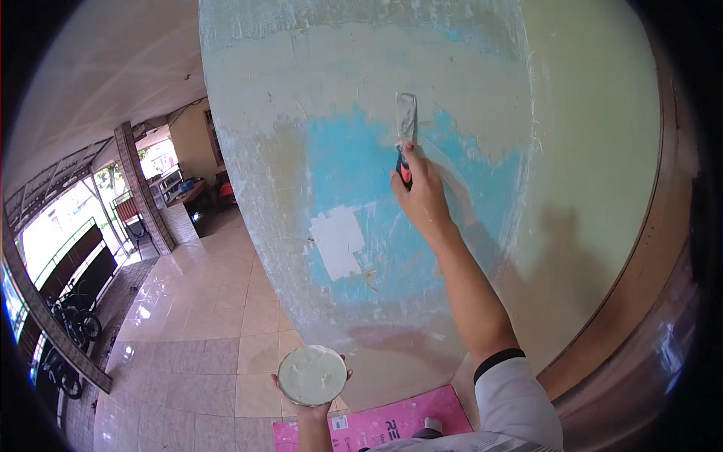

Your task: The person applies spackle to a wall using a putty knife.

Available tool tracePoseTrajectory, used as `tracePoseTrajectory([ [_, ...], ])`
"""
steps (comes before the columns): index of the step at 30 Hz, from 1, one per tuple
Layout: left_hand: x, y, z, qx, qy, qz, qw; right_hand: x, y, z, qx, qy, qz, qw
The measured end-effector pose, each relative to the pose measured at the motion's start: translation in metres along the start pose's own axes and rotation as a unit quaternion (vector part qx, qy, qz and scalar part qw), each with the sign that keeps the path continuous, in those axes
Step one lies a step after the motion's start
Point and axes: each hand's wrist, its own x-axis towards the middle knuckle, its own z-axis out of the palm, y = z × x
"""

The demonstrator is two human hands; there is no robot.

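My right hand (422, 192) is closed around the black and red handle of a putty knife (407, 119). Its smeared metal blade points up and lies against the wall (361, 158), at the lower edge of a broad greyish band of filler. Bare blue paint shows below that band, with a white patch (338, 242) to the left. Low in the view, my left hand (307, 410) holds up a round tub (312, 375) of pale putty, its fingers wrapped about the sides. A lump and scrape marks show on the putty.
A pink printed sheet (376, 418) lies on the floor at the wall's foot, with part of my foot on it. To the right, the pale green wall meets a brown frame (640, 264). Far left are a pillar (143, 188), a table (184, 193) and parked motorbikes (75, 316).
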Motion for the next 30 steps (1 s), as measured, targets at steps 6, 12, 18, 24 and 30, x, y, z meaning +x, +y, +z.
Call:
tracePoseTrajectory([
  [6,0.001,0.0,-0.002,-0.014,0.009,-0.006,1.0,-0.104,0.017,0.028,0.025,-0.04,-0.035,0.998],
  [12,0.006,0.002,-0.009,0.026,-0.015,-0.005,1.0,-0.052,-0.006,0.005,0.036,-0.018,-0.032,0.999],
  [18,0.004,0.003,-0.004,0.046,-0.022,-0.009,0.999,-0.013,-0.005,0.023,0.028,-0.019,-0.04,0.999],
  [24,0.003,0.003,-0.005,0.078,-0.01,0.007,0.997,-0.098,-0.001,0.024,0.048,-0.101,0.005,0.994],
  [30,0.007,0.0,0.003,0.07,-0.035,-0.004,0.997,0.005,-0.012,0.009,0.036,-0.028,-0.019,0.999],
])
